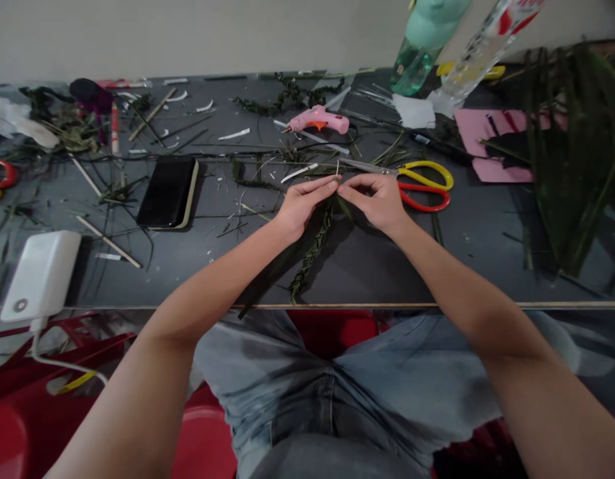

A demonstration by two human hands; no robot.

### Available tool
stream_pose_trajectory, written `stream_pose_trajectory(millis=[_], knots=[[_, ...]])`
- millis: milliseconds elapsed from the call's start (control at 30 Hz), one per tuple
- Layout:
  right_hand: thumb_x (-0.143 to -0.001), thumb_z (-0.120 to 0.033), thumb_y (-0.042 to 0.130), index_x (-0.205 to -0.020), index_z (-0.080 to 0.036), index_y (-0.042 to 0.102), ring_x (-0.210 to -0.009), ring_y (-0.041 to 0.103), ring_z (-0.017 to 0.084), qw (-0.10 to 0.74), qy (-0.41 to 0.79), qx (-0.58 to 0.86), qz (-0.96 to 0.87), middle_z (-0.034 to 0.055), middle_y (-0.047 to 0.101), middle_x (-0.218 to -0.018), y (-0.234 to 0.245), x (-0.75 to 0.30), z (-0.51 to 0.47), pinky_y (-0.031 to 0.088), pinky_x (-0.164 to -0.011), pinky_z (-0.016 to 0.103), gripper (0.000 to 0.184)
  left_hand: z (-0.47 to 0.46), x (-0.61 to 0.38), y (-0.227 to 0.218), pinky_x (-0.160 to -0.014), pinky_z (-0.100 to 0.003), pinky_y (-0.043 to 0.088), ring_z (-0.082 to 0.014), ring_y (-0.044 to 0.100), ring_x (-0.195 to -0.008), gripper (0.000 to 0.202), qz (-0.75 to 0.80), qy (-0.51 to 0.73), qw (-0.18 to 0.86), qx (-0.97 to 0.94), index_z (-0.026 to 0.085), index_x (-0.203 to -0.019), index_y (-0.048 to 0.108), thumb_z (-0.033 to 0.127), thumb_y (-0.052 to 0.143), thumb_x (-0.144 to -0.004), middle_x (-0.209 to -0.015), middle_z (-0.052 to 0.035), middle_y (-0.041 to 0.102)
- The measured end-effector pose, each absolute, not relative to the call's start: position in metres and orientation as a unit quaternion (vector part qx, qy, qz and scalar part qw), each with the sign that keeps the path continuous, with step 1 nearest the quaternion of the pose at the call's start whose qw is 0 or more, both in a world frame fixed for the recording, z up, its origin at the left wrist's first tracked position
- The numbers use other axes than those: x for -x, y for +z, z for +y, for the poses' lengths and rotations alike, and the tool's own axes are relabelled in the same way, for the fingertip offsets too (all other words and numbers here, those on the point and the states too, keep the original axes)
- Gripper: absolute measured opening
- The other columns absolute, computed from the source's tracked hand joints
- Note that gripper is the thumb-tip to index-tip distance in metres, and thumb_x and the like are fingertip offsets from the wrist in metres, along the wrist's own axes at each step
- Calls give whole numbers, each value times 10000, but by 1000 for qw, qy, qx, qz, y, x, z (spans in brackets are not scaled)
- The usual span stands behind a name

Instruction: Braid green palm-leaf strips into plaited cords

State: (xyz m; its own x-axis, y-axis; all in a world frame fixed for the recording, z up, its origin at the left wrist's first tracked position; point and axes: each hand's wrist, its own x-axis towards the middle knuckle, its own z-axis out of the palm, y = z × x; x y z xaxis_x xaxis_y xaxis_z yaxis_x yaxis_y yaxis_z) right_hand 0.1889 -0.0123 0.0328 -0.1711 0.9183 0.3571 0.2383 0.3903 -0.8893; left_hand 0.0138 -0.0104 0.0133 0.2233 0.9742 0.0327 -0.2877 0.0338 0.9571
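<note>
A braided strip of dark green leaf (311,256) hangs down from my fingers toward the table's front edge. My left hand (304,203) pinches its upper end between thumb and forefinger. Close beside it, my right hand (374,198) pinches the same end, with the fingertips of both hands almost touching. A thin white tip pokes up between them; what it belongs to is hidden. Scissors (427,186) with one yellow and one red handle lie just behind and right of my right hand. A long loose leaf blade (267,276) slants down left of the braid.
A pink glue gun (318,121) lies behind my hands. At left are a black phone (168,193) and a white power bank (42,274) with a cable. A green bottle (421,46), a clear bottle (479,56), pink paper (501,169) and broad leaves (569,173) occupy the right. Leaf scraps litter the table.
</note>
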Motion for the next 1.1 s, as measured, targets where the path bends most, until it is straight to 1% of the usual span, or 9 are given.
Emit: stream_pose_trajectory(millis=[133,267,367,500,633,767,933,1100], knots=[[-717,-626,792,-743,-197,736,-559,498,108,493,380,409,-667,11,671,-666,28,-188,-11,376,-516,265,433,-14,-14,16,-938,-441,613,-253,745,-1040,310,350,494,622,-496,259,-982,801,454,835,-744,-972,-46,800],[-738,-609,784,-762,-186,737,-556,485,101,492,366,419,-670,13,670,-676,30,-190,-12,364,-512,261,426,-16,-12,23,-972,-412,584,-228,746,-1007,344,354,494,598,-524,261,-970,807,447,866,-686,-1012,-22,801],[-747,-645,759,-772,-188,737,-543,461,96,471,367,429,-678,11,662,-674,32,-190,-14,343,-498,262,458,-15,-9,25,-991,-378,556,-208,742,-979,313,371,496,569,-540,226,-923,814,393,876,-666,-988,-31,803],[-722,-720,730,-765,-191,735,-540,458,94,462,384,427,-676,13,667,-684,33,-187,-16,339,-496,265,530,-14,-8,25,-945,-342,556,-171,735,-896,279,359,500,575,-539,217,-900,808,349,876,-664,-938,-27,797],[-702,-743,727,-747,-189,727,-555,473,101,469,386,431,-667,19,669,-690,32,-187,-16,350,-502,264,555,-15,-10,25,-942,-327,552,-159,728,-906,316,345,492,591,-538,233,-947,803,422,856,-699,-984,-23,796],[-705,-715,744,-744,-181,719,-553,465,99,467,388,435,-665,18,649,-676,32,-188,-16,342,-502,263,536,-15,-11,24,-924,-318,559,-159,725,-900,361,351,490,592,-536,223,-934,799,491,851,-697,-957,-23,795],[-717,-645,766,-723,-162,702,-513,390,79,427,395,442,-683,-10,566,-594,35,-188,-18,302,-493,259,488,-11,-10,21,-893,-307,571,-157,724,-900,319,359,503,591,-519,222,-907,793,449,864,-695,-945,-16,787],[-748,-544,755,-718,-162,690,-505,346,69,410,388,434,-702,-22,533,-581,38,-191,-19,289,-495,255,389,-13,-10,19,-914,-335,573,-171,727,-950,294,357,520,564,-533,226,-919,789,446,841,-732,-993,-25,784]])
